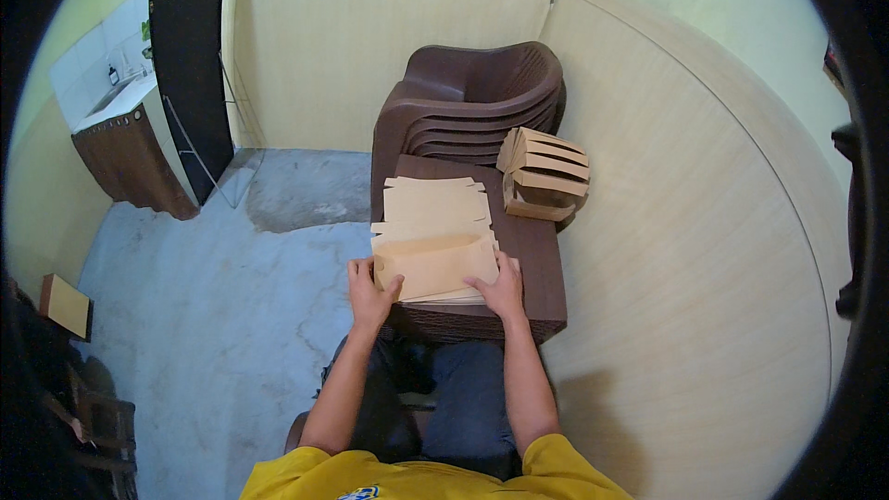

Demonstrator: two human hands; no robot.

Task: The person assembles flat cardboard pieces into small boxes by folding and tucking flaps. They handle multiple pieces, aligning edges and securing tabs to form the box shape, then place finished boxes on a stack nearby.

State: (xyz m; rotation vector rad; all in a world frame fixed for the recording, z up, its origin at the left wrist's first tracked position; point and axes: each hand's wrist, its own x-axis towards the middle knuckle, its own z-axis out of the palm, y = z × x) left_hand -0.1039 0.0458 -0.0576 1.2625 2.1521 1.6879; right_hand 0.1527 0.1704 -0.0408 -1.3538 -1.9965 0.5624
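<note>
Two hands grip the near panel of a card

The left hand (370,298) holds the left edge of the card (433,268), its thumb laid on top and its fingers along the side. The right hand (503,289) holds the opposite edge in the same way, thumb on top, fingers at the side. Both are closed on the card, with its near panel spanning the gap between them. The card is tan and flat-sided, and its farther part stretches away beyond the hands, with notches and small tabs along its edges. A shaded band crosses it just beyond the hands, where the near panel meets the rest.

Edges of more sheets (460,297) show under the card, between the hands at its near side. All of this lies on a brown seat (535,264), whose bare part shows to the right of the right hand. Beyond the right hand and to its right, tan slotted boxes (548,176) stand together on the seat. Farther off, straight beyond the hands, rise the backs and arms of stacked brown chairs (472,97). Well to the left of the left hand, a small tan-topped block (68,306) is near the floor (218,315).
</note>
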